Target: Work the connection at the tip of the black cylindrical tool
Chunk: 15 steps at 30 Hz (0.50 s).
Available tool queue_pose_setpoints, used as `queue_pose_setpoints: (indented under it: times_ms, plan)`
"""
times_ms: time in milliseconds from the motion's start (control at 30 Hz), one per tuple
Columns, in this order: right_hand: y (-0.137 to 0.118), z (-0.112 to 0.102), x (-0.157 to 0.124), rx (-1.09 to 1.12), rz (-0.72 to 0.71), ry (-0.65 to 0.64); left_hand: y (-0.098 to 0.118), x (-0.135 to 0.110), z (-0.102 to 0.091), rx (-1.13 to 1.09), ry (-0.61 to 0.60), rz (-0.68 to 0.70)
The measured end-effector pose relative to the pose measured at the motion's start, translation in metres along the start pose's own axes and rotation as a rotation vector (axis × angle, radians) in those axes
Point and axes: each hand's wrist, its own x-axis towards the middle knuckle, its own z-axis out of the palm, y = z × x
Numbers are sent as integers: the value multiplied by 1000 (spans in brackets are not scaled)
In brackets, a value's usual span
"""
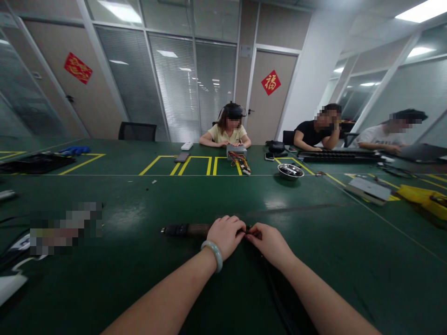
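A dark, long-bodied electric screwdriver (198, 230) lies on the green table with its metal tip pointing left. My left hand (226, 236), with a pale green bangle at the wrist, is closed over its right-hand end. Close against it, my right hand (267, 243) pinches at the spot where a black cable (274, 288) meets the tool. The fingertips of both hands nearly touch, and the joint between them is mostly hidden. From there the cable runs down toward the near edge of the view.
Across the table (139, 270), a person handles a grey metal box (236, 151) with coloured wires. A steel bowl (291, 171) of small parts stands right of it. Two other people sit at the far right, near a yellow item (424, 197). Cables and blurred-out things lie at left.
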Motion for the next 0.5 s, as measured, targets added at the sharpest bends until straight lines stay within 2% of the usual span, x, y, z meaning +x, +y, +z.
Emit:
queue_pose_setpoints:
  times_ms: [100, 233, 367, 500]
  plan:
    - [-1, -2, 0, -66, -50, 6, -1, 0, 1, -9, 11, 2]
    - [-5, -2, -1, -152, -133, 76, 0, 0, 1, -5, 0, -2]
    - [-5, 1, -1, -89, -174, 106, 0, 0, 0, -5, 4, 5]
    - [-2, 4, 1, -5, -165, 64, -1, -1, 0, -9, 13, 14]
